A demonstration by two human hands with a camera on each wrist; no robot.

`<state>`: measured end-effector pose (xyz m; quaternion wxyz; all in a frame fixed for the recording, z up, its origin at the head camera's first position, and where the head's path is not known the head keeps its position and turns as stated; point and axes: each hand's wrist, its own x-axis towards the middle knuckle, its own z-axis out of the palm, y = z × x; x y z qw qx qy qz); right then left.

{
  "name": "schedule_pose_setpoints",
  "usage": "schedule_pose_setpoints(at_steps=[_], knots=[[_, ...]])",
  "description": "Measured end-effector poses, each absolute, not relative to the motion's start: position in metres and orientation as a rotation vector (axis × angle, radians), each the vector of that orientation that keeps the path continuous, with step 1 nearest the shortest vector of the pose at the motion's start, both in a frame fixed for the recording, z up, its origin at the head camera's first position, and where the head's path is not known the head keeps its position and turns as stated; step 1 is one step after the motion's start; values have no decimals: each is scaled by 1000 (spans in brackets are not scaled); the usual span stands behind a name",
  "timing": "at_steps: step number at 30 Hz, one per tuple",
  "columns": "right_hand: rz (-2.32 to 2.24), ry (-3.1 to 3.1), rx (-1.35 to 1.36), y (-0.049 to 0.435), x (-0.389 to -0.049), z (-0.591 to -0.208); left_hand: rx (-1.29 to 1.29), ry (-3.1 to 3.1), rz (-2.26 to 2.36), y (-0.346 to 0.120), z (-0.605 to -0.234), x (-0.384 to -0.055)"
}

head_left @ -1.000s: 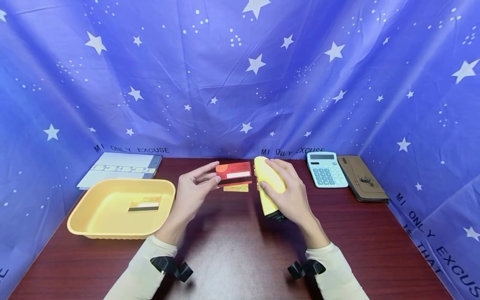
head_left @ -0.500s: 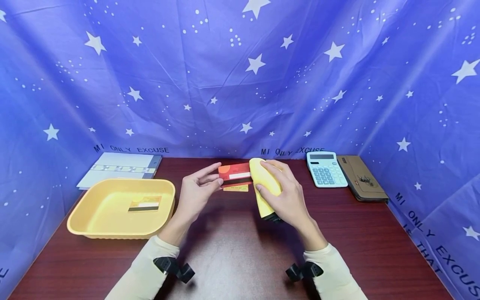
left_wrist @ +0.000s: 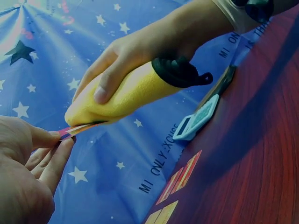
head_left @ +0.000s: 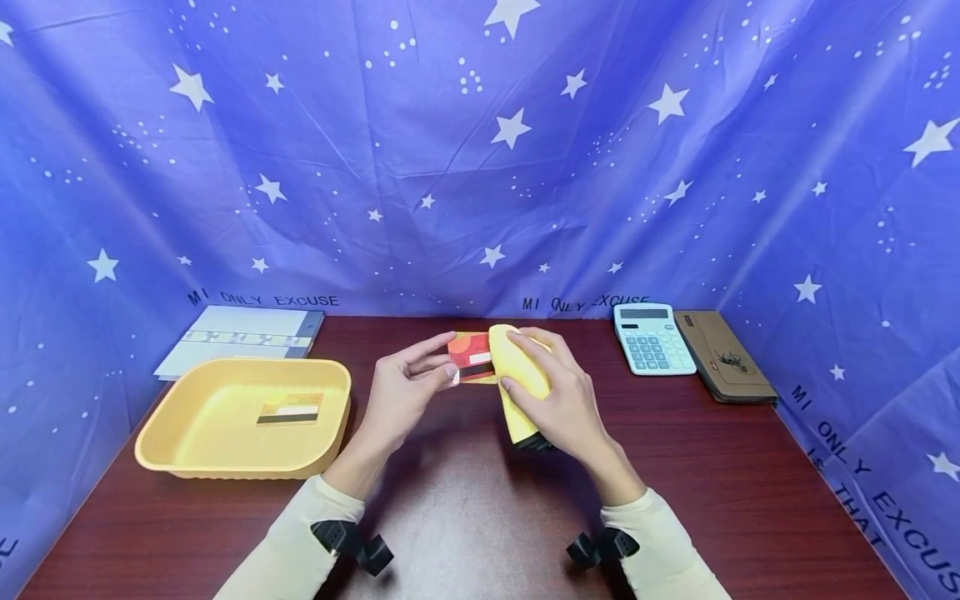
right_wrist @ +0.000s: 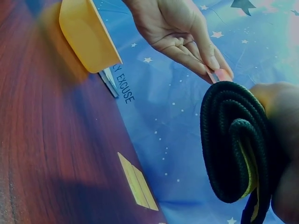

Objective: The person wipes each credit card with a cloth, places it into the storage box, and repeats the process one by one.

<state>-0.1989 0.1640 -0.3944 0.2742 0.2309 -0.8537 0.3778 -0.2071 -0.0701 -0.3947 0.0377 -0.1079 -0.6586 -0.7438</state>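
My left hand [head_left: 405, 387] pinches the left end of a red bank card [head_left: 469, 357] between thumb and fingers, its dark stripe showing. In my right hand [head_left: 562, 392] is a folded yellow cloth [head_left: 517, 358] with black edging, gripped with the thumb on the near side. The cloth covers the card's right part in the head view. From the left wrist, the card [left_wrist: 74, 132] runs up to the cloth's lower fold. The right wrist view shows the cloth's rolled layers [right_wrist: 233, 140] end-on, with a bit of the card beyond them. Both hands are raised above the table.
A yellow plastic basin [head_left: 225, 462] at the left holds a gold card [head_left: 288, 410]. Behind it lies a white binder [head_left: 240, 325]. A calculator [head_left: 654, 342] and a brown wallet [head_left: 723, 358] are at the back right. Gold and red cards [left_wrist: 187, 171] lie on the table [head_left: 465, 517].
The cloth in my right hand has moved left and slightly nearer, from beside the card to over its right part. My left hand has shifted a little right and nearer with the card.
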Motion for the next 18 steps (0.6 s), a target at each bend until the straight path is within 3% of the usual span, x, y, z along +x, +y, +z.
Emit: schedule_pose_setpoints(at_steps=[18], knots=[[1046,-2267,800,150,-193,-401,-390,-1962,-2389,-64,-396,-203]])
